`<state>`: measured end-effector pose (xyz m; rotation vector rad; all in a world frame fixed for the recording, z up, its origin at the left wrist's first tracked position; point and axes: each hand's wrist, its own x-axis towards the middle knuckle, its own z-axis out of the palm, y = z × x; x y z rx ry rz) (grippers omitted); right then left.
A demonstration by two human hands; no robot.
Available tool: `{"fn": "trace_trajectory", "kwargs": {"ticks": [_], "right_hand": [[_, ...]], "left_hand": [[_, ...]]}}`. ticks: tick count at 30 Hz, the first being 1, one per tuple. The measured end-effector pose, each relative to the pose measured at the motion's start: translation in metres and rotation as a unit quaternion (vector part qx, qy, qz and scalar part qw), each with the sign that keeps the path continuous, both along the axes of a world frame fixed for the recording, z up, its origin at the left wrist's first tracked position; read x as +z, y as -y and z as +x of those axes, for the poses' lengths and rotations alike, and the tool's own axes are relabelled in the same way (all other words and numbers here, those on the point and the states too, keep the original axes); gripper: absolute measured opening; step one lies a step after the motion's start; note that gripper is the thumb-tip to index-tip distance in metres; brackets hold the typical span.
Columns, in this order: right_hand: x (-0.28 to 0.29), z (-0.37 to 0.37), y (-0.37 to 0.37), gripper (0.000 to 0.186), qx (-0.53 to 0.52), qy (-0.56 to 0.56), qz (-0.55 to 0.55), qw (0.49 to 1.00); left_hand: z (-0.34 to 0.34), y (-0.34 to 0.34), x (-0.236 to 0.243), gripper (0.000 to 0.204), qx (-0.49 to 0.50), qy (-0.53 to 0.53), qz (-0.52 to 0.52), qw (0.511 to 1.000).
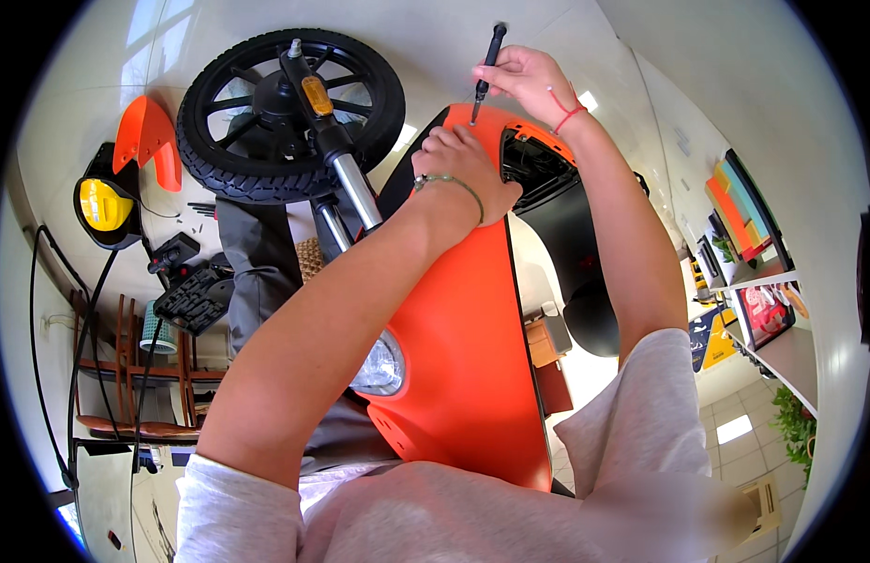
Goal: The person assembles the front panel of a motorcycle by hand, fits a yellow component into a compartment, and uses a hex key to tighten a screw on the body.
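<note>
My right hand [519, 77] grips a slim black screwdriver [492, 58] near upright, its tip at a small screw near the top of a large orange body panel [468, 338]. My left hand [461, 178] lies on that panel just below the tip, fingers curled and pressed to it, thumb at the edge of a black-framed opening [533, 169]. A clear lamp [383, 361] sits in the panel's left side. Left of my hands are a black front wheel [210, 141] and silver fork [355, 192].
Around the floor lie an orange fender [144, 131], a yellow helmet [105, 205], black electrical parts [196, 296] and cables. A wooden chair [130, 375] stands at far left. Dark-trousered legs [252, 272] show under the scooter. Shelves [763, 280] with colourful items and a plant [791, 427] are at right.
</note>
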<state>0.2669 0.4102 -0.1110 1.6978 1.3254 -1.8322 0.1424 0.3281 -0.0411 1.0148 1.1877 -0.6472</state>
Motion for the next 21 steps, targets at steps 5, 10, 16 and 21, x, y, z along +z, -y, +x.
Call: {"fn": "trace_trajectory", "kwargs": {"ticks": [5, 10, 16, 21], "right_hand": [[-0.020, 0.000, 0.012, 0.034, 0.083, 0.093, 0.116, 0.985], [-0.009, -0.013, 0.014, 0.043, -0.030, 0.001, 0.040, 0.999], [-0.004, 0.004, 0.004, 0.044, -0.098, -0.069, -0.058, 0.991], [-0.019, 0.006, 0.015, 0.034, 0.039, 0.055, 0.111, 0.992]], "left_hand": [[0.001, 0.000, 0.001, 0.089, -0.004, 0.002, 0.009, 1.000], [0.000, 0.003, -0.002, 0.091, 0.002, -0.001, 0.008, 1.000], [-0.002, 0.000, -0.001, 0.092, 0.003, 0.006, -0.006, 1.000], [0.001, 0.000, 0.000, 0.092, 0.005, 0.000, 0.006, 1.000]]}}
